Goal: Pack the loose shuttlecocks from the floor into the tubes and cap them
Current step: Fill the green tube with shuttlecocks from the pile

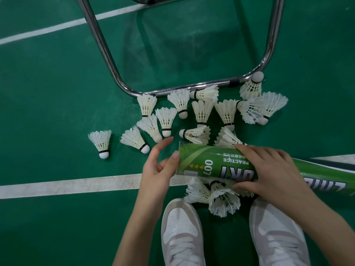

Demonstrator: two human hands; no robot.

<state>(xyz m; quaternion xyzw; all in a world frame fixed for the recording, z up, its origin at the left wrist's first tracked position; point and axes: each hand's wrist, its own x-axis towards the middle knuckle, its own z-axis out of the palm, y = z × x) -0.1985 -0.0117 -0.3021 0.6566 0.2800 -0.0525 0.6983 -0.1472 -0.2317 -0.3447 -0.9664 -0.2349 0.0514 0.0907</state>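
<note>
1. Green cardboard, printed with white lettering: the tube point(221, 166) lies almost level above the floor, its left end pointing at the left hand point(159, 166), its far end running out of view at the right edge.
2. The right hand point(269, 169) wraps around the tube's middle, fingers curled over the top and thumb beneath, holding it steady.
3. The left hand sits at the tube's near end, thumb touching the rim and fingers relaxed and spread, gripping nothing. Whether that end is capped or bare I cannot tell.
4. My reading: this is a loading step, with the tube presented and the free hand about to fetch a shuttlecock.
5. The next move likely calls for pinching the nearest shuttlecock point(134, 140) by its cork and feeding it in cork first, so the feathers do not crush.
6. Many loose shuttlecocks point(201, 112) lie scattered ahead, and a few more point(221, 198) lie under the tube, between the white shoes point(182, 231).
7. The surface is a green court mat point(48, 102) with white lines point(67, 184); a chrome tubular frame point(107, 52) rests on it just beyond the pile.
</note>
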